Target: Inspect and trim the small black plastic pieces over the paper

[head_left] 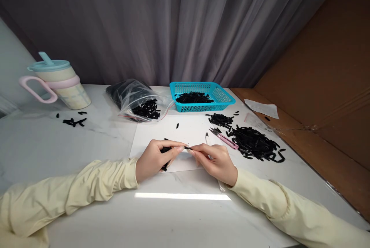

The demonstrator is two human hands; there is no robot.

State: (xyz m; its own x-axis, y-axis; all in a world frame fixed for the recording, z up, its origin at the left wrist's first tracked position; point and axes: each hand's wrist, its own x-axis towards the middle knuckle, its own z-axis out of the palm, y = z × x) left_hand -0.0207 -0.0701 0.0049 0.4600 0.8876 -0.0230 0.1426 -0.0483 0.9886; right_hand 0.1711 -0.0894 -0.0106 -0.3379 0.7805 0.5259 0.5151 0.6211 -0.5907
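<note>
Between the fingertips of both hands is a small black elongated piece, mostly covered by the fingers. My left hand pinches its left end. My right hand pinches the other end, closed at thumb and forefinger. More black pieces show behind and below my left hand; whether they lie in the palm or on the paper I cannot tell. Under the hands is a white sheet, with one loose black piece on it. Pink-handled thread snips and a white-handled blade lie near my right hand.
A blue basket and an open zip bag hold black pieces at the back. Two heaps, one small and one large, lie right. A lidded tumbler stands left near scattered pieces. Cardboard borders the right side.
</note>
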